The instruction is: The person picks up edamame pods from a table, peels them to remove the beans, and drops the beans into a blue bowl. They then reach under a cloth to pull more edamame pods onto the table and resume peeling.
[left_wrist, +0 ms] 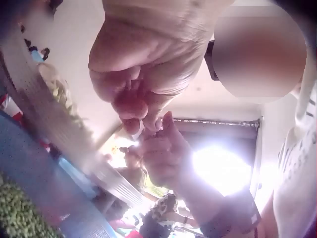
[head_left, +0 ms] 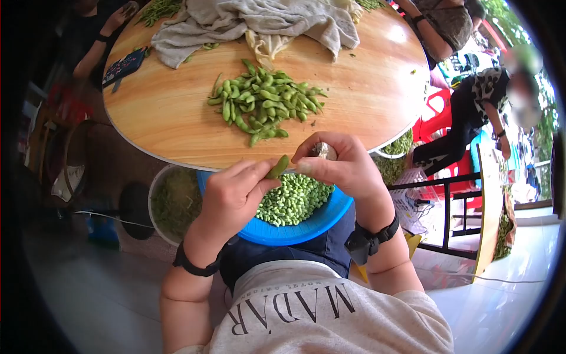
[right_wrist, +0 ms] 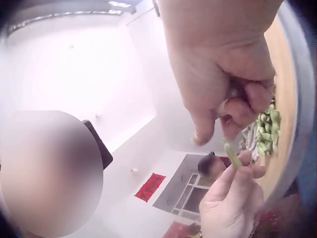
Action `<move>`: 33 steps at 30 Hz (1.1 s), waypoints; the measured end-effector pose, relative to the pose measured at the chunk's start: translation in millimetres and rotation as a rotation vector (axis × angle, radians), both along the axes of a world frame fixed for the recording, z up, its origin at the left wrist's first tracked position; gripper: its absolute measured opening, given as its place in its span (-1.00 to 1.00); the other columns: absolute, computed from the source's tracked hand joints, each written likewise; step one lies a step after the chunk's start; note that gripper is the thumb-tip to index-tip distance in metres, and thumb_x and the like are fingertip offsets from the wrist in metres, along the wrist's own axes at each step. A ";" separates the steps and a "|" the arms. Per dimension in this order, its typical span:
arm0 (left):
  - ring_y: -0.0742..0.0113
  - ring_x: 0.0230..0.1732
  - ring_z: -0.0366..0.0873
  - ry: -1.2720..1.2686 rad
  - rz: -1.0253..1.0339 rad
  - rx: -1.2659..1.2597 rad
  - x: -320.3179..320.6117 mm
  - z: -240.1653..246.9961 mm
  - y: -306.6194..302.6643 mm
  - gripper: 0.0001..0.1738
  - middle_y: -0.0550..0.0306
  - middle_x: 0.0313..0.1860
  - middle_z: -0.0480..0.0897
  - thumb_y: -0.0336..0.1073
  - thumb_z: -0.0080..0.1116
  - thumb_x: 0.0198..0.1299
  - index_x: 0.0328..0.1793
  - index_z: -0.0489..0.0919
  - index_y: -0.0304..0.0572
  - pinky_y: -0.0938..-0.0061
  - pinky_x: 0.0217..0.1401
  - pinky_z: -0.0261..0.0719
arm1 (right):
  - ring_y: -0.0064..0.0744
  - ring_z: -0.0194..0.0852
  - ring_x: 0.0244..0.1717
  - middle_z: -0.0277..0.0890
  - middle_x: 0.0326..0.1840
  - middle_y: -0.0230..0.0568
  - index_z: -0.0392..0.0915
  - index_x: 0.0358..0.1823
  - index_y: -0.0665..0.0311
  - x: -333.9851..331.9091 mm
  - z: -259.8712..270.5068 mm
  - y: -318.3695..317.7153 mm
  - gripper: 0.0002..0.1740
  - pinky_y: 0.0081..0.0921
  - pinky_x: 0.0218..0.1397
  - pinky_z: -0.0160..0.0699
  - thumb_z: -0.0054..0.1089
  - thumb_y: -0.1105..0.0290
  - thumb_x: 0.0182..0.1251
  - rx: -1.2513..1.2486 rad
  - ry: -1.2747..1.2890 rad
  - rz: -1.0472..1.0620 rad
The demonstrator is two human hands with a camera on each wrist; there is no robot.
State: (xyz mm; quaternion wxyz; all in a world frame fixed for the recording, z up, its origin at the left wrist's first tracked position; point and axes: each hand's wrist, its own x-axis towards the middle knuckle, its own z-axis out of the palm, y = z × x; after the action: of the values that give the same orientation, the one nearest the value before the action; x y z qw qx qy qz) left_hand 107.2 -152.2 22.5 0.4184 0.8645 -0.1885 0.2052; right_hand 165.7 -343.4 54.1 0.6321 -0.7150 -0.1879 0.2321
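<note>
Wooden worktop (head_left: 365,100) beyond; left hand (head_left: 229,192) pinches a pod (head_left: 278,167) over the blue basin (head_left: 283,237) — presumably to catch anything falling — right hand (head_left: 351,168) curls round something unclear.

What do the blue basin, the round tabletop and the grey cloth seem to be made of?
Blue basin: probably smooth plastic, from its even colour and slight shine. Round tabletop: glossy wood or wood-look laminate; grain shows. Grey cloth: matte fabric, perhaps cotton, softly folded.
</note>
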 end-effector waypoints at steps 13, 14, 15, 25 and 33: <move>0.08 -0.53 0.51 0.156 0.033 0.123 -35.3 5.6 -40.8 -0.74 -0.02 -0.52 0.51 -0.46 0.23 -0.04 -0.16 0.55 -0.32 0.36 -0.51 0.45 | -0.76 0.06 -0.68 0.22 -0.68 -0.49 0.43 -0.40 0.33 -38.0 -37.4 -12.8 -0.54 -0.76 -0.66 0.03 -0.18 0.06 0.41 0.279 0.344 0.044; 0.08 -0.53 0.51 0.143 0.037 0.146 -35.8 5.7 -42.0 -0.74 -0.01 -0.53 0.51 -0.46 0.23 -0.04 -0.16 0.55 -0.32 0.36 -0.51 0.45 | -0.76 0.06 -0.68 0.22 -0.69 -0.49 0.43 -0.40 0.33 -38.7 -37.7 -13.2 -0.55 -0.76 -0.66 0.04 -0.17 0.06 0.41 0.277 0.350 0.030; 0.08 -0.53 0.51 0.136 0.037 0.137 -36.2 5.8 -43.2 -0.74 -0.02 -0.52 0.51 -0.47 0.23 -0.03 -0.16 0.55 -0.33 0.37 -0.51 0.45 | -0.76 0.06 -0.68 0.23 -0.69 -0.49 0.43 -0.41 0.33 -39.8 -38.3 -12.6 -0.55 -0.76 -0.66 0.04 -0.17 0.07 0.41 0.275 0.356 0.016; 0.45 -0.65 0.44 0.494 0.080 -0.500 -46.3 -12.3 -50.4 -0.86 0.11 -0.55 0.56 -0.48 0.13 0.11 -0.20 0.57 -0.38 0.60 -0.63 0.34 | -0.73 0.09 -0.68 0.26 -0.71 -0.46 0.40 -0.46 0.32 -50.6 -57.9 -2.5 -0.61 -0.71 -0.64 0.09 -0.18 0.18 0.43 0.253 0.103 -0.100; 0.58 -0.72 0.35 0.890 -0.011 -1.155 -40.7 -17.0 -35.9 -0.76 0.12 -0.54 0.56 -0.29 0.01 0.25 -0.19 0.56 -0.36 0.75 -0.72 0.24 | -0.75 0.09 -0.66 0.24 -0.68 -0.49 0.42 -0.44 0.30 -50.9 -57.9 -4.0 -0.66 -0.73 -0.64 0.08 -0.12 0.21 0.41 0.308 0.255 -0.024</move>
State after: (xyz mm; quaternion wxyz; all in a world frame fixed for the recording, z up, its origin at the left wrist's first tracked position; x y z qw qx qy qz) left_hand 66.5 -188.1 5.5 0.8458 0.5066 0.1336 -0.1012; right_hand 114.8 -347.3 -3.8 0.7555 -0.5769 -0.1311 0.2816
